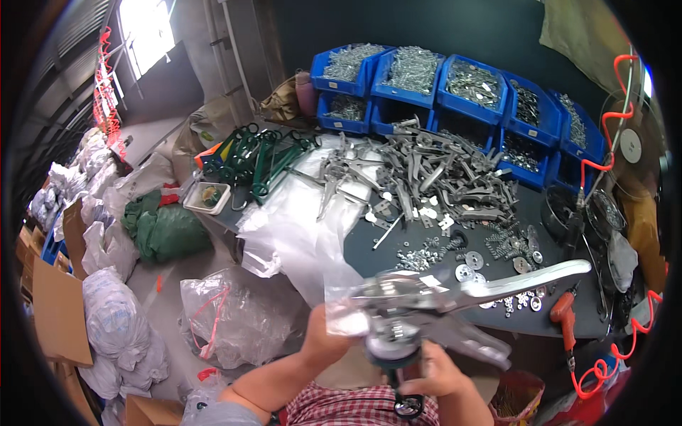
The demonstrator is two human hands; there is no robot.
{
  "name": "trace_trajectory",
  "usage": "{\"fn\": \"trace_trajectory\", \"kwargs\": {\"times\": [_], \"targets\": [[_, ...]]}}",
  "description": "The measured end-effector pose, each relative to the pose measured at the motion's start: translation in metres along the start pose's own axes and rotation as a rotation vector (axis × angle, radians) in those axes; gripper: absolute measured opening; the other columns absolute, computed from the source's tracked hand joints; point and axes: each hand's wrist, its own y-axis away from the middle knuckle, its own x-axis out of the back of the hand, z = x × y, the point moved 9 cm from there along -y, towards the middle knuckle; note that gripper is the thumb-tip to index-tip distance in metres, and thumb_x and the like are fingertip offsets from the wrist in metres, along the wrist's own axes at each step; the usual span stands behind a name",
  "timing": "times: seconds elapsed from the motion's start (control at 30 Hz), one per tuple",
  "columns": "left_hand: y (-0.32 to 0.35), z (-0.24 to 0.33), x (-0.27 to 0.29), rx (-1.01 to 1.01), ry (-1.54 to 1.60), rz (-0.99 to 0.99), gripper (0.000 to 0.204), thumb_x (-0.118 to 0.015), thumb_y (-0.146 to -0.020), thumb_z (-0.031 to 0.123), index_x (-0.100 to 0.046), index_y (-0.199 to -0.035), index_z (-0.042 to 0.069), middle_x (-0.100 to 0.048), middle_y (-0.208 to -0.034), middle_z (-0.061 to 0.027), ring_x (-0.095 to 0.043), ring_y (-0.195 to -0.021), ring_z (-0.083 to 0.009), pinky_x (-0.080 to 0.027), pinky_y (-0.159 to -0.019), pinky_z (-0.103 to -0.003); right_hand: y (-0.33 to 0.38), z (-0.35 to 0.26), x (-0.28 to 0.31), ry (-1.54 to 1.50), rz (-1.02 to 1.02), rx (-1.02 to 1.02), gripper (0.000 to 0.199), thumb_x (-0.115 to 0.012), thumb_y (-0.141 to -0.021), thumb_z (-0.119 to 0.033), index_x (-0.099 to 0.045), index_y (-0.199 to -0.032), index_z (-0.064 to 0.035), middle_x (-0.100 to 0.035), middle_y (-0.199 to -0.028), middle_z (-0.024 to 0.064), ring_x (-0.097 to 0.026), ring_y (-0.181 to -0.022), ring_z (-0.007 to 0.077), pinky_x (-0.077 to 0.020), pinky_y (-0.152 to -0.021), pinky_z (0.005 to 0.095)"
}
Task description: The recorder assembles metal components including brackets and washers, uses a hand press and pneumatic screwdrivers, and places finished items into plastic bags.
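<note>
In front of my body I hold a shiny metal lever tool (394, 330) with two long handles spreading to the right. A dark green shaft with a ring at its lower end (408, 405) hangs beneath it. My left hand (330, 334) is closed on the tool's left end, where a clear plastic bag (312, 259) meets it; most of its fingers are hidden. My right hand (439, 373) is closed around the lower part, beside the green shaft. Beyond my hands lie a pile of metal lever parts (447, 174) and several small round discs (474, 261).
Blue bins (469, 82) of small hardware stand stacked at the back. Dark green handled parts (259, 160) lie at the back left, near a white tray (207, 197). An orange power driver (565, 319) hangs at the right edge by a red coiled hose (604, 373). Bags (117, 319) crowd the left floor.
</note>
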Motion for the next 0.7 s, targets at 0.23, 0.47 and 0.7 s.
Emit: {"fn": "trace_trajectory", "kwargs": {"times": [0.23, 0.47, 0.7], "targets": [[-0.006, -0.057, 0.022, 0.421, 0.443, 0.229, 0.013, -0.053, -0.088, 0.014, -0.06, -0.081, 0.006, -0.057, -0.067, 0.0017, -0.049, -0.052, -0.0042, -0.04, -0.048, -0.018, 0.0, 0.0, 0.06, -0.134, 0.566, 0.127, 0.038, -0.056, -0.071, -0.002, -0.05, -0.108, 0.0006, -0.059, -0.082, 0.0101, -0.061, -0.076, 0.021, -0.0522, -0.065, 0.0317], [-0.047, -0.006, 0.039, 0.374, -0.034, 0.017, 0.02, -0.057, -0.086, 0.022, -0.062, -0.08, 0.004, -0.053, -0.061, 0.0042, -0.044, -0.05, -0.0011, -0.034, -0.045, -0.016, 0.037, 0.035, 0.009, -0.115, 0.24, -0.045, 0.045, -0.067, -0.071, -0.01, -0.051, -0.112, 0.0031, -0.056, -0.1, 0.0118, -0.057, -0.087, 0.0157, -0.0454, -0.076, 0.0274], [-0.055, 0.036, -0.013, 0.276, -0.436, -0.2, 0.02, -0.061, -0.084, 0.019, -0.063, -0.078, 0.0, -0.051, -0.057, 0.0056, -0.041, -0.049, -0.0004, -0.03, -0.041, -0.018, 0.011, 0.047, 0.014, 0.701, 0.344, 0.014, 0.053, -0.062, -0.082, -0.032, -0.044, -0.12, 0.0, -0.054, -0.109, 0.0168, -0.059, -0.091, 0.023, -0.0463, -0.075, 0.0314]]}}
